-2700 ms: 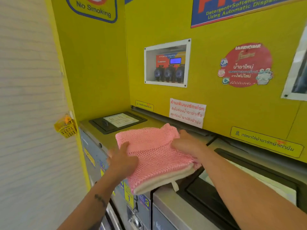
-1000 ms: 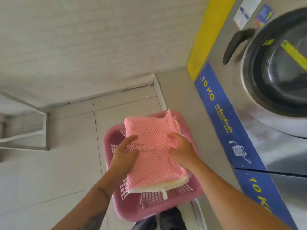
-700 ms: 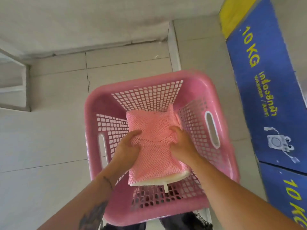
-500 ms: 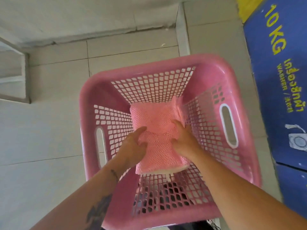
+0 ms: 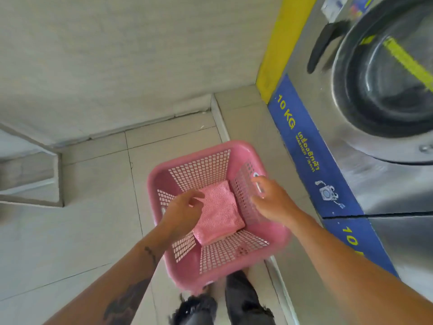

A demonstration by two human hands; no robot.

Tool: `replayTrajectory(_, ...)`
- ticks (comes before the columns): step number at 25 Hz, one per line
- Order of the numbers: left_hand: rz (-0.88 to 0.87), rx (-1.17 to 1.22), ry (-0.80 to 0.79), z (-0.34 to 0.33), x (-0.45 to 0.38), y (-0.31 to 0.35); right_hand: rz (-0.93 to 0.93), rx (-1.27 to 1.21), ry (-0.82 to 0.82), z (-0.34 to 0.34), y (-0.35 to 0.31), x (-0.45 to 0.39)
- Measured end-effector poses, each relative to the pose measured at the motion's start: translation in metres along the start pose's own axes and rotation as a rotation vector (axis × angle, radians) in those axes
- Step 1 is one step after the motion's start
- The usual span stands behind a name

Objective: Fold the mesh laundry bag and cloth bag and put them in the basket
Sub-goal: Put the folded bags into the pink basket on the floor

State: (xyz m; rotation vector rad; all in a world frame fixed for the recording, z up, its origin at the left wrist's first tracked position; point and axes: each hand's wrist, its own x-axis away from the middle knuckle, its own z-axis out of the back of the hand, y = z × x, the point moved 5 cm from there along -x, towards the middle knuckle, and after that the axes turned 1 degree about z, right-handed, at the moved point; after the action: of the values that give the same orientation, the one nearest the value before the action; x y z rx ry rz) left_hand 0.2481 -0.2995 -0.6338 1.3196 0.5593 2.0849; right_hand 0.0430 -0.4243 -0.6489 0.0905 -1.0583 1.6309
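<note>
Folded mesh laundry bag [image 5: 219, 211] lies in the pink basket [image 5: 274, 241], our hands loose above it

We see the pink mesh bundle flat on the basket floor, with a pale strip of the cloth bag [image 5: 222, 238] peeking out along its near edge; our left hand [image 5: 184, 213] hangs over the bag's left side with fingers relaxed and slightly curled, holding nothing, though we cannot tell whether it touches the mesh, and our right hand [image 5: 271, 199] is spread with fingers apart over the basket's right wall near its handle slot, gripping nothing; the basket stands on the tiled floor [image 5: 93, 219] in front of our dark trouser legs [image 5: 243, 299], just beside the washing machine [image 5: 365, 146] with its blue 10 KG strip and round door on the right
</note>
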Motion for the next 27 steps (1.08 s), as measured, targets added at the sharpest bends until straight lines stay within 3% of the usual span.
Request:
replayTrajectory(5,-0.304,-0.069,-0.039,0.043,0.101,0.108,-0.003,-0.155,0.236,0.088,-0.055,0.128)
replayTrajectory(12,-0.703,0.050,-0.361,0.018,0.248,0.283,0.077,-0.126,0.658,0.233,-0.090,0.342)
replayTrajectory(20,-1.086,-0.064,-0.732,-0.113,0.418,0.427,0.007,-0.076,1.124,0.342,-0.043,0.571)
replayTrajectory(27,-1.312,-0.109,-1.001,-0.260,0.583,0.511,-0.118,0.023,1.499,0.410,0.053,0.760)
